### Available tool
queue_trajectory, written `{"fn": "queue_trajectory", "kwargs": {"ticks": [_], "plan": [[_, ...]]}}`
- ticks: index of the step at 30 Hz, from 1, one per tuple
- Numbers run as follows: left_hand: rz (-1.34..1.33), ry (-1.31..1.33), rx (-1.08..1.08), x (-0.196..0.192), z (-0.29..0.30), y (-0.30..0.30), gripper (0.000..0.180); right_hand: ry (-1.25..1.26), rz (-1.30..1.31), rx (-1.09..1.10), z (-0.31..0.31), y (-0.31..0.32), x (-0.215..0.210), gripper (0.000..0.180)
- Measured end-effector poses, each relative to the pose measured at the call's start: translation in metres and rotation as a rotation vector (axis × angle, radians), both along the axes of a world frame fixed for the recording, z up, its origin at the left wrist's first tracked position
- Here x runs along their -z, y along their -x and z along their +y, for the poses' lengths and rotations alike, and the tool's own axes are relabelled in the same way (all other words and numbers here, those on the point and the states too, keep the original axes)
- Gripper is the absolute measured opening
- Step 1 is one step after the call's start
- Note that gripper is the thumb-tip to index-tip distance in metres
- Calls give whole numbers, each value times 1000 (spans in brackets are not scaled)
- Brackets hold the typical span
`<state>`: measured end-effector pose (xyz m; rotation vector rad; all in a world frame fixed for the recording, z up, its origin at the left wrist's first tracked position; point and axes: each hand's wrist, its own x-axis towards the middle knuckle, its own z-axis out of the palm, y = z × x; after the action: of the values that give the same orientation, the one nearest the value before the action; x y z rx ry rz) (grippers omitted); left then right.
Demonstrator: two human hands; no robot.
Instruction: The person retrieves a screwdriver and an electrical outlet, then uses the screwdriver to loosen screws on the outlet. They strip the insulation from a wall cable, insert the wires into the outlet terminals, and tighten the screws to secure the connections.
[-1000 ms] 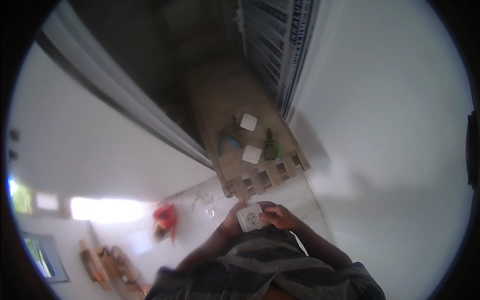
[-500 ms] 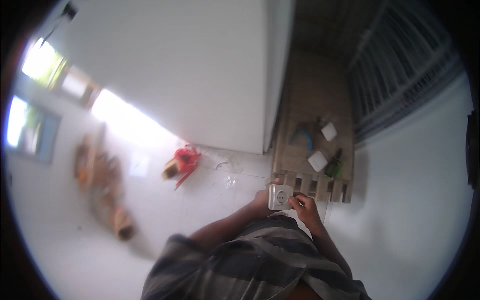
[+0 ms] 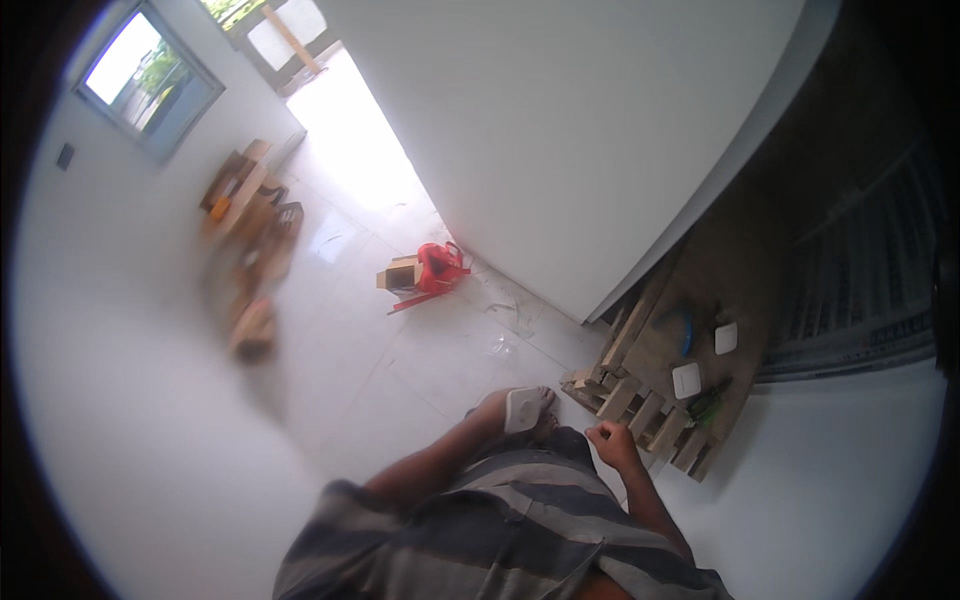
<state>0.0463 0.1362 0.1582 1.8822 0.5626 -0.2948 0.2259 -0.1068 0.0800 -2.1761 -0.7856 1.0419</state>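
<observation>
The left hand [image 3: 491, 411] clamps one socket [image 3: 522, 410]; the right hand [image 3: 613, 441] curls together; two white plates [image 3: 687, 380] lie on one pallet [image 3: 619, 398].

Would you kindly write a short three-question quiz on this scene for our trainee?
1. Multiple choice: which hand holds the pale square fitting? A) left B) right C) both
2. True or false: the right hand is touching the red object.
3. Count: how many white square pieces lie on the wooden platform?

Key:
1. A, the left hand.
2. False; the two are well apart.
3. Two.
</observation>
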Motion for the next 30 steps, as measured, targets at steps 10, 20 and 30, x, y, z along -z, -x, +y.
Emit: {"fn": "queue_trajectory", "kwargs": {"ticks": [10,20,30], "plan": [[387,-131,-408,126,4,165,28,241,72,-172,4,12,82,36],[95,217,-1150,169,100,220,26,277,-15,-243,149,13,134,30],[217,69,-1198,204,259,272,43,550,277,51,396,89,146,21]]}}
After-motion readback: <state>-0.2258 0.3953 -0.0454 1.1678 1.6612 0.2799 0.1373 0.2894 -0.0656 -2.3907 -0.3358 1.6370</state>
